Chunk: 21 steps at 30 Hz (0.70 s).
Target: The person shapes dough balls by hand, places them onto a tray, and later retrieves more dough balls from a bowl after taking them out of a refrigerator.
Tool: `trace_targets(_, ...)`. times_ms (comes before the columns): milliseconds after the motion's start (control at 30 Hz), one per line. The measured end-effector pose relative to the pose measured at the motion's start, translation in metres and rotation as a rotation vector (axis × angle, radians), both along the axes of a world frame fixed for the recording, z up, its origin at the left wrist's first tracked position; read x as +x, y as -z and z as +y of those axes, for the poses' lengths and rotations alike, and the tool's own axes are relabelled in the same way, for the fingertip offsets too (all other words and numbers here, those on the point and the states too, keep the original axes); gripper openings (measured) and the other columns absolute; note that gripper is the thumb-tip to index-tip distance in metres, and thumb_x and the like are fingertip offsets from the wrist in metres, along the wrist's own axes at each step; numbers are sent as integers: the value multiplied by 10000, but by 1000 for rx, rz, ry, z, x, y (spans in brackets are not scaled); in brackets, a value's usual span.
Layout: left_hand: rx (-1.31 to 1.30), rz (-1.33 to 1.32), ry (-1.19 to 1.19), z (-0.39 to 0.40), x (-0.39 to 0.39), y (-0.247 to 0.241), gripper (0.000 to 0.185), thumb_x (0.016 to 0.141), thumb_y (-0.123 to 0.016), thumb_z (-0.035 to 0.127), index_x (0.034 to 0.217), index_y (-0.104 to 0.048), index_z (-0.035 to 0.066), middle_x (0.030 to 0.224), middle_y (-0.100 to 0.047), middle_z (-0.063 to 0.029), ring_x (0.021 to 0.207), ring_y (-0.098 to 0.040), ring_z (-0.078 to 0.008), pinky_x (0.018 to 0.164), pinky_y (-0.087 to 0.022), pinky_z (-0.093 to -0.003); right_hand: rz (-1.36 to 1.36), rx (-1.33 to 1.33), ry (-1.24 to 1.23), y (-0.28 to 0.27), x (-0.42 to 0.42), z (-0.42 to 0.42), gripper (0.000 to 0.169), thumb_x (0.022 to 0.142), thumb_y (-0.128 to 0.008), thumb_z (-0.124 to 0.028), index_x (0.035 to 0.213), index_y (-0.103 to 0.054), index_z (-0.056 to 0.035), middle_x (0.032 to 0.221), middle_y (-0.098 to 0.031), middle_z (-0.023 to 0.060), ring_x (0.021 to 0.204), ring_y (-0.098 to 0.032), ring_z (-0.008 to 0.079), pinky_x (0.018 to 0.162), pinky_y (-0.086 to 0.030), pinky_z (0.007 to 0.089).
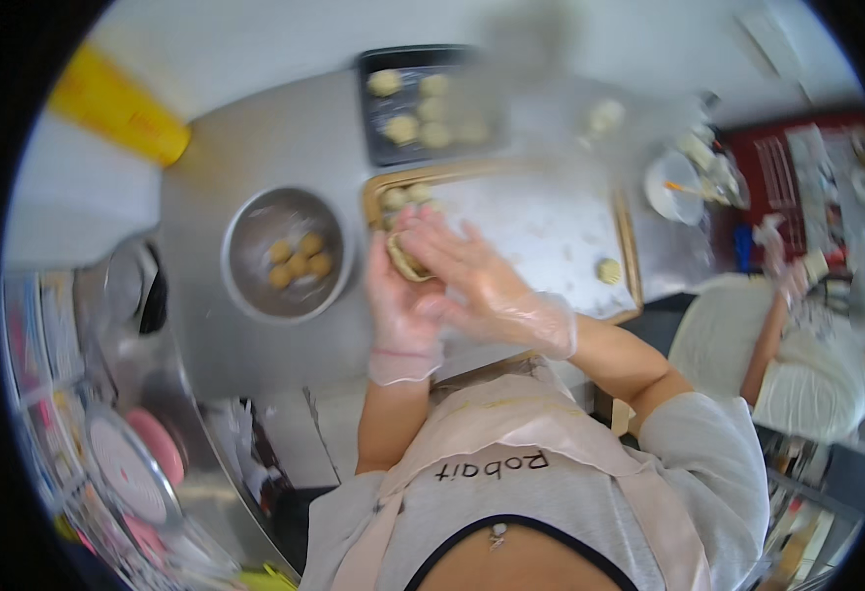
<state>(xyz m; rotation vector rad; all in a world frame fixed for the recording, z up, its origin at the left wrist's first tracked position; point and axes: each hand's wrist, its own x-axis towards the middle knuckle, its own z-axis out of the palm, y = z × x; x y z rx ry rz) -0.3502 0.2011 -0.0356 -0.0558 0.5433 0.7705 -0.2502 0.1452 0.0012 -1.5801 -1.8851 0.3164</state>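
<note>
My left hand (pixel 395 295), in a clear plastic glove, holds a flattened piece of pale dough (pixel 404 260) over the left edge of a wooden-rimmed tray (pixel 506 221). Laid across it, my gloved right hand (pixel 469 266) presses on the dough with its fingers, which hide part of it. Pale dough balls (pixel 407 196) lie in the tray's upper left corner, and a small ridged dough piece (pixel 608 271) is near its right side. To the left stands a metal bowl (pixel 237 284) with several brown filling balls (pixel 297 264).
A dark baking tray (pixel 367 111) with several pale dough pieces (pixel 401 129) lies behind. A white bowl (pixel 673 188) with an orange-handled utensil stands at right. Near the left wall is a yellow roll (pixel 122 111). Another person (pixel 780 354) works at far right.
</note>
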Motion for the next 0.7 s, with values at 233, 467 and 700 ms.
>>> trace_targets(233, 241, -63, 226, -28, 70, -3, 491, 995, -307, 404, 1241, -437, -1, 1226, -514, -116, 1149, -488, -225, 1006, -376, -371, 490, -23, 462, 21, 41, -34, 434, 841, -609, -87, 1243, -453, -42, 1182, -552, 156, 1065, -559, 338, 858, -477, 351)
trace_targets(467, 250, -39, 503, -50, 115, -24, 443, 1000, -313, 393, 1218, -447, 30, 1105, -524, -56, 1046, -510, -173, 950, -408, -345, 448, 179, 511, 15, 99, -78, 405, 820, -598, -46, 1211, -491, -51, 1177, -566, 146, 1089, -553, 351, 893, -460, 415)
trace_targets(700, 236, 37, 496, -75, 137, -20, 373, 994, -379, 326, 1178, -498, 24, 1110, -555, -70, 1038, -534, -157, 919, -445, -339, 216, 265, 402, 20, 134, -100, 467, 824, -609, -77, 1271, -472, -60, 1265, -520, 140, 1223, -465, 354, 1021, -324, 516)
